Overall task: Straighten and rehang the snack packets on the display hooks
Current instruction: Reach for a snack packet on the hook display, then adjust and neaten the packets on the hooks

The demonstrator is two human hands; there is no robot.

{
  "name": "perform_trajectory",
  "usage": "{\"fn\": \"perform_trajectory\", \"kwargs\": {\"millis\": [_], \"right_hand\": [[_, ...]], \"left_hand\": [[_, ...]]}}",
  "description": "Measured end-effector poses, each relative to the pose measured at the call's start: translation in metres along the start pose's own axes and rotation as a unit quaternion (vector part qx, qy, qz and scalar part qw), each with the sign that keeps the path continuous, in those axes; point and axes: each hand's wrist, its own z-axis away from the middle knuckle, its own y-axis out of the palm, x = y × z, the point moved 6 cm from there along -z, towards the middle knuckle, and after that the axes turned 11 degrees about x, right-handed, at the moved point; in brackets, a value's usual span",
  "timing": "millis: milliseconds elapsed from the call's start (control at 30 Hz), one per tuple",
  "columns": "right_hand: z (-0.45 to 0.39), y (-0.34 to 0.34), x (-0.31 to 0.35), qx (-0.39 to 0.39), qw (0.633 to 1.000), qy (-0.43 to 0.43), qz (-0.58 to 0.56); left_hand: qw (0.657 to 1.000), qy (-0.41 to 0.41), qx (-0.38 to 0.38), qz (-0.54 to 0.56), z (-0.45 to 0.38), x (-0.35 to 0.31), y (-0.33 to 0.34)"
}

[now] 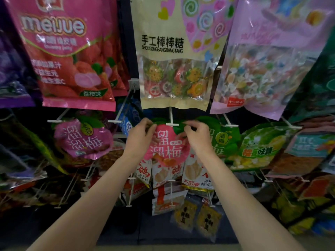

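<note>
A pink plum-snack packet (167, 147) with a green leaf top hangs at the centre, just under the tip of a white display hook (171, 124). My left hand (142, 136) pinches the packet's upper left edge. My right hand (196, 135) pinches its green upper right corner. Both hands hold the packet's top level with the hook's crossbar. I cannot tell whether the packet's hole is on the hook.
A matching pink packet (81, 140) hangs left, green plum packets (224, 140) right. Large bags hang above: a red jelly bag (68, 55), a lollipop bag (174, 57) and a lilac candy bag (268, 66). Smaller seed packets (170, 180) hang below. Bare white hooks (114, 121) stick out nearby.
</note>
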Motion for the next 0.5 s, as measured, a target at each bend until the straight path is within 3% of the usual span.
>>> {"fn": "perform_trajectory", "kwargs": {"millis": [233, 300, 367, 500], "right_hand": [[0.007, 0.002, 0.009, 0.005, 0.998, -0.008, -0.057], [0.009, 0.003, 0.009, -0.004, 0.998, -0.009, -0.065], [0.013, 0.005, 0.010, -0.030, 0.999, -0.022, -0.025], [0.051, 0.007, 0.015, -0.148, 0.986, -0.065, 0.031]], "left_hand": [[0.991, 0.042, -0.051, -0.117, 0.009, -0.015, -0.004], [0.982, 0.092, -0.067, -0.148, 0.023, -0.021, -0.003], [0.973, 0.135, -0.064, -0.176, 0.044, -0.017, -0.001], [0.972, 0.128, -0.072, -0.184, 0.071, 0.013, -0.020]]}}
